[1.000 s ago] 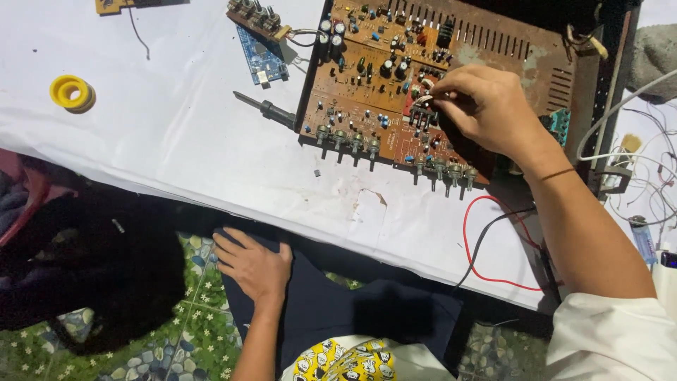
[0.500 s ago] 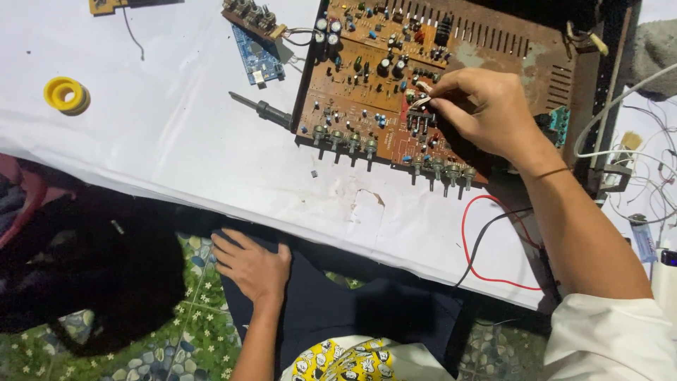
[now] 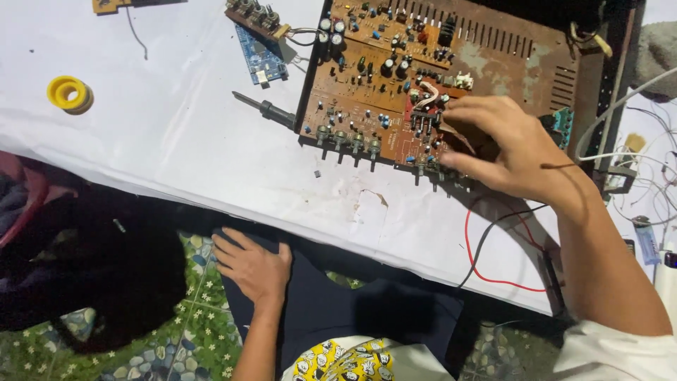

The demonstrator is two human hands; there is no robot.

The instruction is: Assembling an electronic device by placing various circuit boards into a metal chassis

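Observation:
A large brown circuit board (image 3: 367, 77) with capacitors and a row of knob shafts along its near edge lies on a white sheet (image 3: 176, 148). My right hand (image 3: 504, 144) rests on the board's near right part, its fingertips pinched at a small white and red wire bundle (image 3: 425, 95). My left hand (image 3: 250, 264) lies flat, fingers spread, on my dark trouser leg (image 3: 331, 310) below the sheet's edge, holding nothing.
A black screwdriver (image 3: 268, 109) lies just left of the board. A small blue board (image 3: 262, 60) and a knob strip (image 3: 254, 14) sit at the back. A yellow tape roll (image 3: 68, 94) is far left. Red and black wires (image 3: 493, 247) and white cables (image 3: 635, 169) run at right.
My right hand has slid lower and rightward over the board, fingers now spread flatter. The view has shifted slightly. My left hand has stayed on my leg.

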